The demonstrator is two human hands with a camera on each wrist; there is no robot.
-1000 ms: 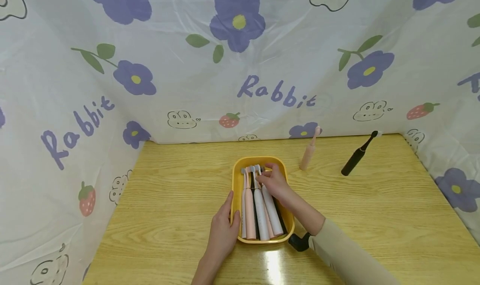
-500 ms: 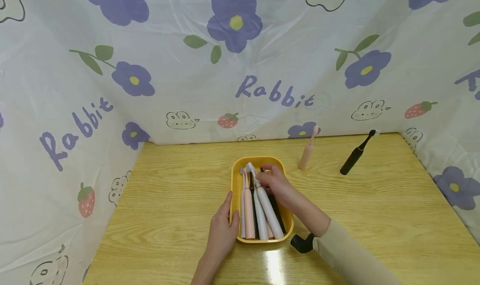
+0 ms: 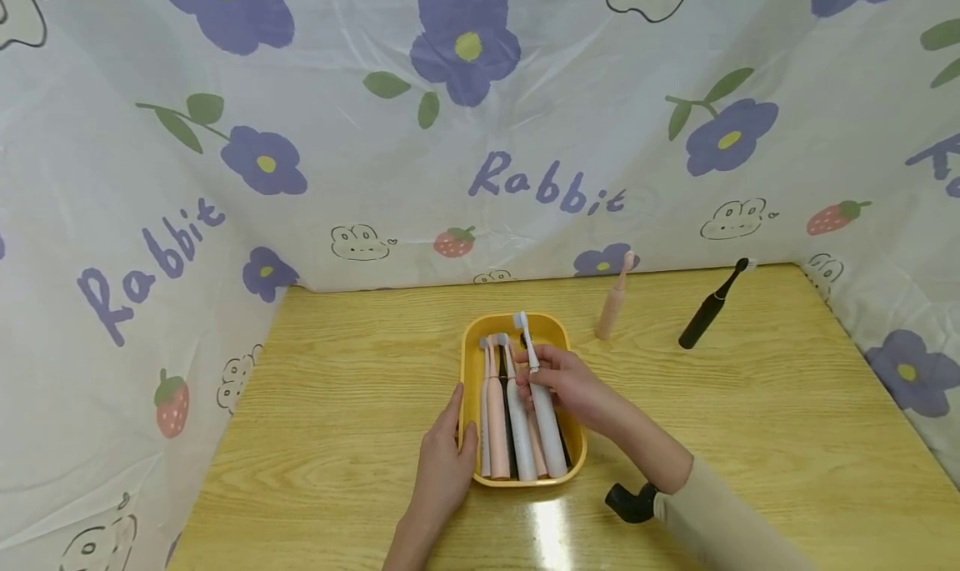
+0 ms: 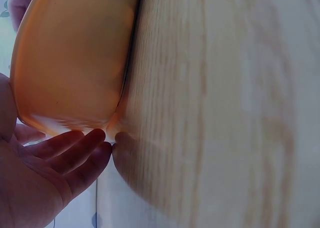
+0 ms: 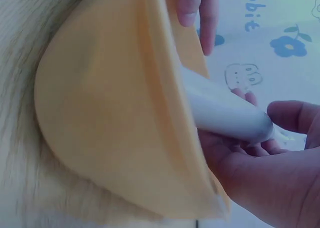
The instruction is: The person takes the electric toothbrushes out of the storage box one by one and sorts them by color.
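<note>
A yellow box (image 3: pixel 525 483) on the table holds several electric toothbrushes in white, pink and black. My left hand (image 3: pixel 444 458) grips its left wall, thumb at the rim and fingers along the outside, as the left wrist view shows. Over the right part of the box, my right hand (image 3: pixel 566 383) holds a white electric toothbrush (image 3: pixel 547 429) near its neck, the brush head raised above the others. Left of it lie another white toothbrush (image 3: pixel 522 442), a pink toothbrush (image 3: pixel 497 429) and a black one, partly covered. The right wrist view shows the white handle (image 5: pixel 225 108) between my fingers and thumb.
Behind the box to the right, a pink electric toothbrush (image 3: pixel 612 311) and a black electric toothbrush (image 3: pixel 702 321) stand on the wooden table (image 3: pixel 360 371). A printed curtain (image 3: pixel 360 154) closes off the back and sides. A black wrist device (image 3: pixel 632 503) sits below my right sleeve.
My right hand has taken hold of the white toothbrush and tipped its head up out of the pile, drawing back slightly toward me. The left hand stays on the box.
</note>
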